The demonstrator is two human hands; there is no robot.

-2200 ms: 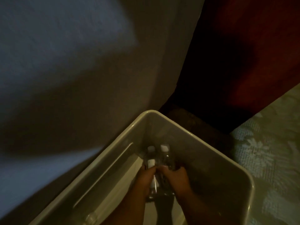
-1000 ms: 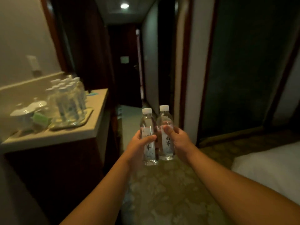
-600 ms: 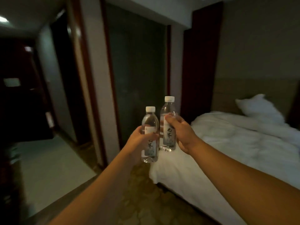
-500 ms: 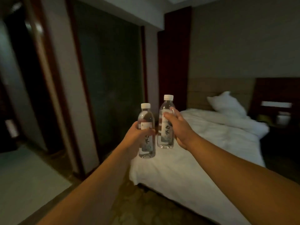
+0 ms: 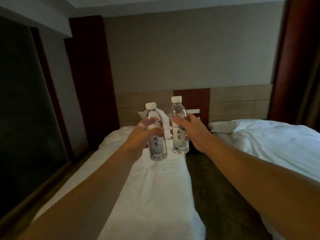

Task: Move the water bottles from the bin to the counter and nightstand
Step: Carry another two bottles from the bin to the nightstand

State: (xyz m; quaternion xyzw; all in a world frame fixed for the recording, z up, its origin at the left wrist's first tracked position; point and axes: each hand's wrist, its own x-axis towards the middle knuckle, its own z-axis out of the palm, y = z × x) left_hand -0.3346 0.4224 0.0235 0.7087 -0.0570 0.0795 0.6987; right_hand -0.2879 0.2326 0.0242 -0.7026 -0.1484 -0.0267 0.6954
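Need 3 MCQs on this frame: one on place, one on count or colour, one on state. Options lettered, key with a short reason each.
1. Where are the two water bottles?
A. Lying on the left bed
B. Held in the air, one per hand
C. Standing on the floor

2. What colour are the bottle caps?
A. White
B. Blue
C. Red

3. How are the held bottles oriented?
A. Upside down
B. Horizontal
C. Roughly upright, caps on

Key:
1 B: the left hand grips the left bottle and the right hand grips the right bottle, both above the left bed.
2 A: both caps are white, as on the right bottle cap.
3 C: caps point up, bases point down.
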